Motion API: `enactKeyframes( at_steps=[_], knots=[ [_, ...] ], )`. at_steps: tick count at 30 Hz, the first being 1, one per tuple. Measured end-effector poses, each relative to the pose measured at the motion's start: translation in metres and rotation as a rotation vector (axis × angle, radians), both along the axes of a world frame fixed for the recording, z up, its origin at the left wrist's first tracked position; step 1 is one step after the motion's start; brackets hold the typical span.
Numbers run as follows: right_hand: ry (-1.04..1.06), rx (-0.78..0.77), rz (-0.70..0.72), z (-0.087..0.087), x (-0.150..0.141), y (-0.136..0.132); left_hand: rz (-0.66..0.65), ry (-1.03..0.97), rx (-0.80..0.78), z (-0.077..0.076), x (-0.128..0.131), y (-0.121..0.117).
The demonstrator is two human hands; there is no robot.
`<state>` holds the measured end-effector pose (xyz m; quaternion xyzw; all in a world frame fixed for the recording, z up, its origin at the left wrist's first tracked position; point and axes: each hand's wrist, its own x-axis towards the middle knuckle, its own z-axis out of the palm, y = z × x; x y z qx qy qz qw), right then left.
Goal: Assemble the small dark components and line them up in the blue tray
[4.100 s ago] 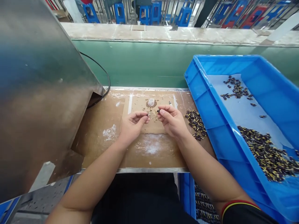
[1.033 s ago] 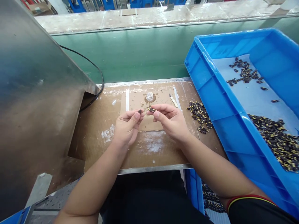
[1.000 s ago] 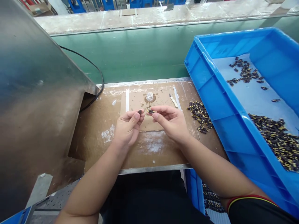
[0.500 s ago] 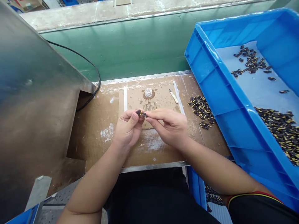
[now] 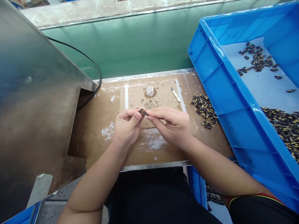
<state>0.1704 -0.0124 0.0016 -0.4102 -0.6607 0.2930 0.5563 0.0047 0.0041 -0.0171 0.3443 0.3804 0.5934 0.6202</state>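
My left hand (image 5: 127,126) and my right hand (image 5: 171,125) meet above a brown cardboard mat (image 5: 161,104). Between their fingertips sits a small black part with yellow marks (image 5: 143,112), mostly hidden by the fingers. Both hands pinch it. Just beyond them stand a small clear glass jar (image 5: 150,91) on a dark stain and a cream-handled craft knife (image 5: 175,95). Neither hand touches these. To the right of my right hand lies a loose heap of similar black-and-yellow parts (image 5: 204,110).
A blue plastic crate (image 5: 224,77) at right holds a paper liner and several heaps of parts (image 5: 286,130). A steel hood (image 5: 35,93) fills the left, with a black cable (image 5: 93,65) behind it. A green panel (image 5: 116,53) backs the bench. Another blue crate (image 5: 197,189) sits below.
My hands have drawn together, and their fingertips now meet at the small part. The view has shifted slightly, moving the crate right and the far ledge higher.
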Motion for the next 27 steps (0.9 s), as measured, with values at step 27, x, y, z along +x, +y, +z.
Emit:
enactKeyframes(
  at_steps=[27],
  knots=[
    [-0.219, 0.327, -0.135, -0.010, 0.005, 0.001, 0.128, 0.351, 0.408, -0.014, 0.006, -0.008]
  ],
)
